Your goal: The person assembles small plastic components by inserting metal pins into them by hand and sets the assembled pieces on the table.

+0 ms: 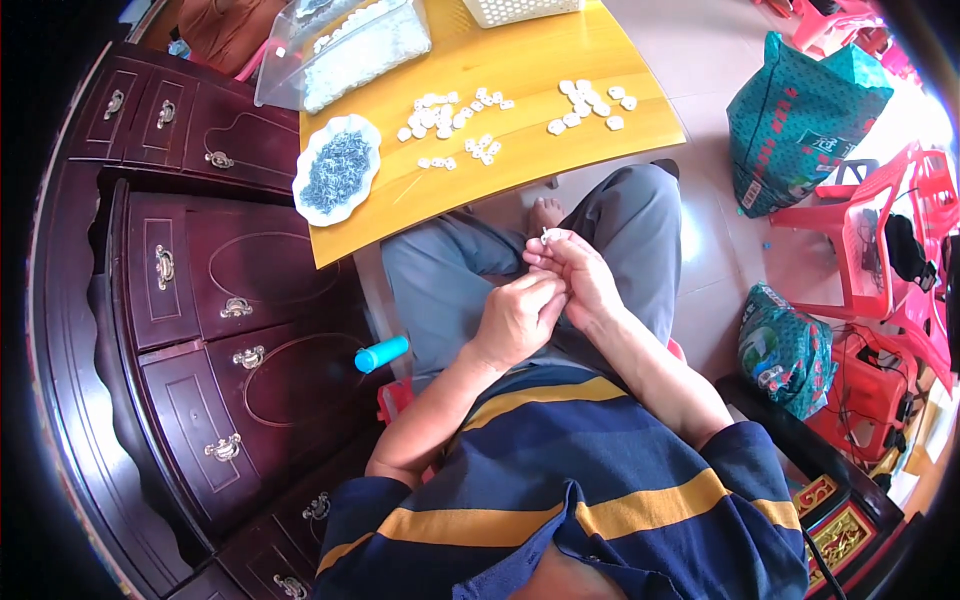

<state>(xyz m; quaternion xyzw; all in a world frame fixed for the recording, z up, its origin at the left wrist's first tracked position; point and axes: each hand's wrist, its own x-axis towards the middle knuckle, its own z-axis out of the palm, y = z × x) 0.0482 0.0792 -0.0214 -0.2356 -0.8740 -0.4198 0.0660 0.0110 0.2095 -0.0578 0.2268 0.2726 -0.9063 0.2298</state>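
Over the lap, below the yellow worktop (560, 80) edge, the left hand (515, 320) has its fingers curled in, tips meeting the right hand (580, 280), whose fingers pinch a small white piece (547, 235) at their tips.

The person is wearing a short-sleeved navy shirt (600, 480) with yellow stripes crossing the chest and sleeves, filling the view from five to seven o'clock. Grey trousers (640, 230) are covering the legs toward twelve o'clock; both forearms are showing bare.
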